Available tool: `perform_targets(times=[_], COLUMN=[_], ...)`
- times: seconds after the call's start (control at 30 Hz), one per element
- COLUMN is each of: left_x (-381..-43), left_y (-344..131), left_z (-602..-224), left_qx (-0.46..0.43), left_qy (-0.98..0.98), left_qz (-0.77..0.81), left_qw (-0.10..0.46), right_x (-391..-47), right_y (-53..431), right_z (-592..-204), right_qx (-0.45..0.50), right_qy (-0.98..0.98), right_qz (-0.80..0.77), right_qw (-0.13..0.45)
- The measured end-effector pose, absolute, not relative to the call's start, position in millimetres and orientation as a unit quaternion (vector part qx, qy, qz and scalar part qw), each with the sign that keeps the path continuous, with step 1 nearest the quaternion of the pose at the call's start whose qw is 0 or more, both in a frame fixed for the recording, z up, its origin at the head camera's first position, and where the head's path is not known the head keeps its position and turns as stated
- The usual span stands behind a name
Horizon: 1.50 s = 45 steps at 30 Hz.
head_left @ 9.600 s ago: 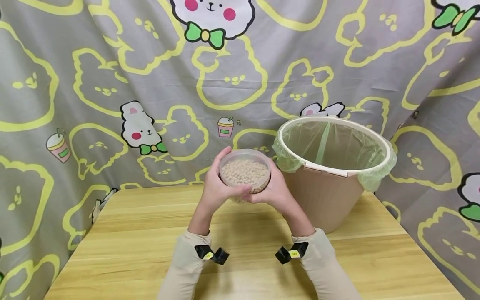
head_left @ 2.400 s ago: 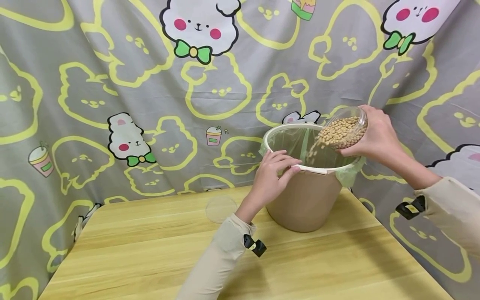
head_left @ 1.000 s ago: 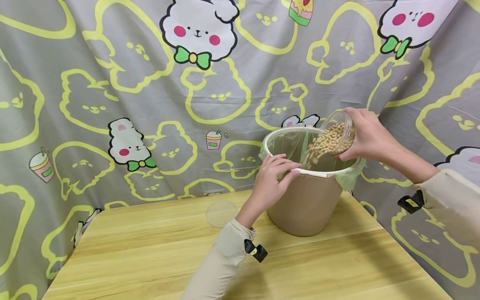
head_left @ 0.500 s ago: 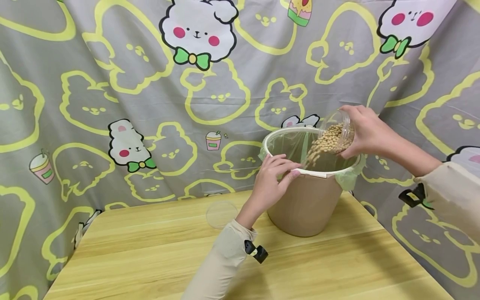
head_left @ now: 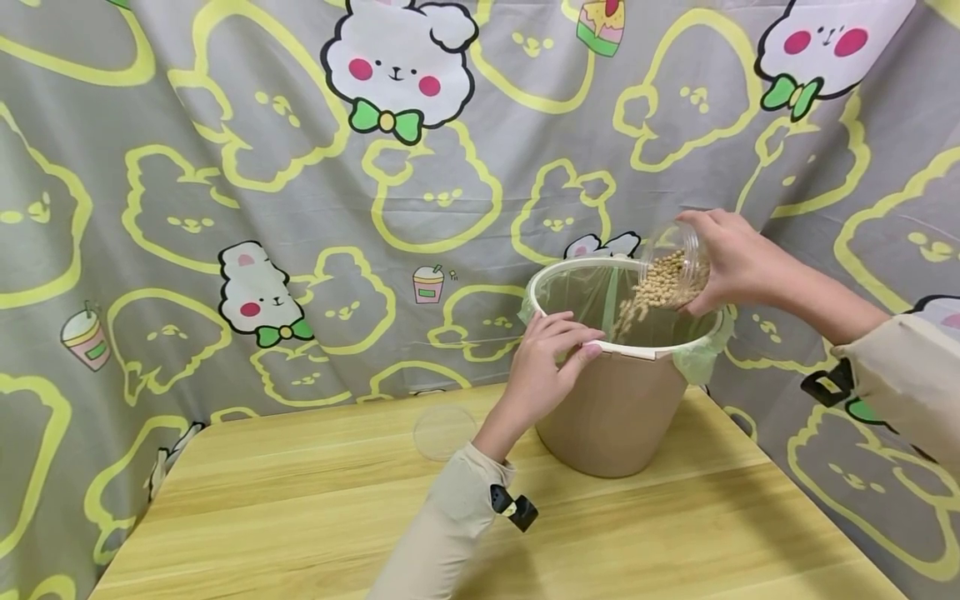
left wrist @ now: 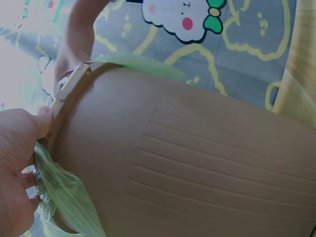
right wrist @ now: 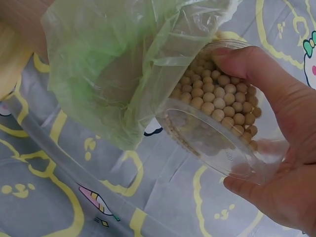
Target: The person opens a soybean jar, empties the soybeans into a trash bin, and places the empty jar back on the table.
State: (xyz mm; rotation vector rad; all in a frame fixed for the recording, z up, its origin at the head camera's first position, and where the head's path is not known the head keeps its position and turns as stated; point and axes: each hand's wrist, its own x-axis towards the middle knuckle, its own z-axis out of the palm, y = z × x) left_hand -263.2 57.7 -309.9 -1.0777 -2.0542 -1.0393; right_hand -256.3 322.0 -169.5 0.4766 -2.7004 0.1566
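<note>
My right hand (head_left: pixel 731 260) grips a clear plastic tub (head_left: pixel 667 242), tilted with its mouth down to the left over a beige trash can (head_left: pixel 611 417). Soybeans (head_left: pixel 660 283) slide out of the tub and drop inside the can's rim. Seen from the right wrist, many round beans (right wrist: pixel 219 101) still lie against the tub's wall, with thumb and fingers (right wrist: pixel 247 190) around it. My left hand (head_left: pixel 543 362) holds the can's white rim (head_left: pixel 637 350) at its near left, thumb outside; in the left wrist view the other fingers are partly hidden by the rim.
A pale green bin liner (head_left: pixel 693 358) lines the can and folds over its rim. On the wooden table (head_left: pixel 315 500), left of the can, lies a clear round lid (head_left: pixel 442 432). A patterned grey curtain (head_left: pixel 300 208) hangs behind and at the right.
Earlier both hands held the upright tub left of the can; then the lid lay on the table and the right hand tipped the tub. Over the last second fewer beans show in it.
</note>
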Motion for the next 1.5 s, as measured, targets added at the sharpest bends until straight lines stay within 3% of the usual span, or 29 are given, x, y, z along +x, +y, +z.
perform_targets(times=[1.5], left_x=[-260.6], left_y=[57.7], left_z=[-310.5], left_qx=[-0.403], left_qy=[-0.770], left_qz=[-0.396], left_qw=[0.298], right_x=[-260.2], right_y=[313.9], right_z=[-161.4], right_qx=[0.240], right_qy=[-0.951], right_qz=[-0.037], right_qw=[0.191])
